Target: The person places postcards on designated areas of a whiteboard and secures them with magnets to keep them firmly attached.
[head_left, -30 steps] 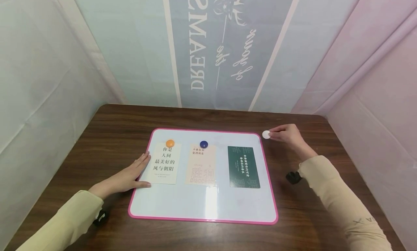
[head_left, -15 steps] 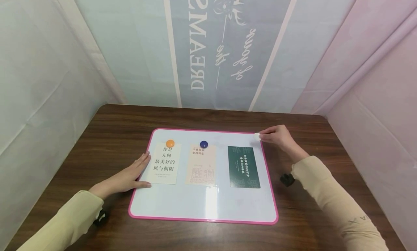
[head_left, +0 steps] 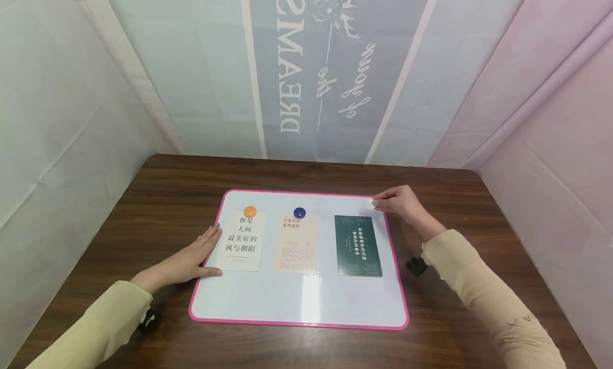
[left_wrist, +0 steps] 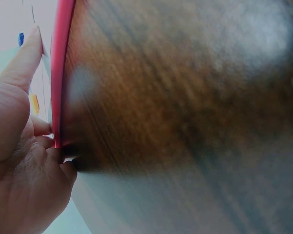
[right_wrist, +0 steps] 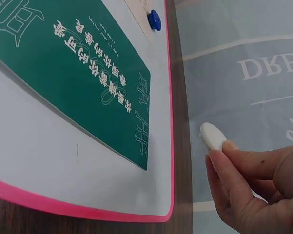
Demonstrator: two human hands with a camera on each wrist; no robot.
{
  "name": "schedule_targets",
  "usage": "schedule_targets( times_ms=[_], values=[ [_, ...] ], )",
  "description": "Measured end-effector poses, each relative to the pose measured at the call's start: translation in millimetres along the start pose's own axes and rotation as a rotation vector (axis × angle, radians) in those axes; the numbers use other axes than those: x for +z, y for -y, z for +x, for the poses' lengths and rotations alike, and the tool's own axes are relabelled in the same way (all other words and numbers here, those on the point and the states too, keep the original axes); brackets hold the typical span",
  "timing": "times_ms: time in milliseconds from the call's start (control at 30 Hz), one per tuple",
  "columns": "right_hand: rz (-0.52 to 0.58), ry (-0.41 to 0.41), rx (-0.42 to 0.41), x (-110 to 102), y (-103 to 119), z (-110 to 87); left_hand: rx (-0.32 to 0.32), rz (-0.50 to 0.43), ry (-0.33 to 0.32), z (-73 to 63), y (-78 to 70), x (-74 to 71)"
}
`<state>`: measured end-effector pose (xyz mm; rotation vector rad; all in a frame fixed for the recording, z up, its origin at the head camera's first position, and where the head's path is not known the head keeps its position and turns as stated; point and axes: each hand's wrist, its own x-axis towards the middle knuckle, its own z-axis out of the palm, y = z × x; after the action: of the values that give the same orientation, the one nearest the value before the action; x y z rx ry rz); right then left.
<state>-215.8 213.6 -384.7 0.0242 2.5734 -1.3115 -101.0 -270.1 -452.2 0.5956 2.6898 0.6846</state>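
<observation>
Between thumb and fingers my right hand (head_left: pixel 401 203) pinches a round white magnet (right_wrist: pixel 213 136), held over the far right corner of the pink-edged whiteboard (head_left: pixel 258 300). Just nearer than that hand lies a dark green card (head_left: pixel 358 246) with white writing. My left hand (head_left: pixel 190 257) rests on the board's left edge, fingers extended and thumb apart, beside a white card (head_left: pixel 238 252). An orange magnet (head_left: pixel 250 212) sits at the top of the white card. A dark blue magnet (head_left: pixel 299 212) sits at the top of the pale pink card (head_left: pixel 296 246) in the middle.
The board lies flat on a dark wood table (head_left: pixel 191 172). Behind the table hangs a printed cloth (head_left: pixel 330 81), with pale cloth walls on both sides. A black strap piece (head_left: pixel 416 265) shows under the right wrist.
My right hand has moved left with the white magnet, from beyond the board's right edge to over its far right corner. The left hand has stayed in place.
</observation>
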Motion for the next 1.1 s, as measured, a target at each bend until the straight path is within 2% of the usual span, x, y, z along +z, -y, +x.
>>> schedule_targets(
  times_ms=[167,400,767,1100],
  values=[
    [0.033,0.021,0.013,3.5,1.9,1.4,-0.002,-0.004,0.004,0.1,-1.6,-1.7],
    [-0.063,0.024,0.003,10.4,4.7,3.6,-0.015,-0.011,0.014,-1.0,-6.0,-5.5],
    [0.02,0.062,0.062,22.1,6.1,9.7,-0.016,-0.02,0.024,-0.7,-9.5,-10.0],
    [0.003,0.072,0.1,26.3,3.5,12.6,-0.025,-0.018,0.025,0.7,-8.6,-10.3]
  ],
)
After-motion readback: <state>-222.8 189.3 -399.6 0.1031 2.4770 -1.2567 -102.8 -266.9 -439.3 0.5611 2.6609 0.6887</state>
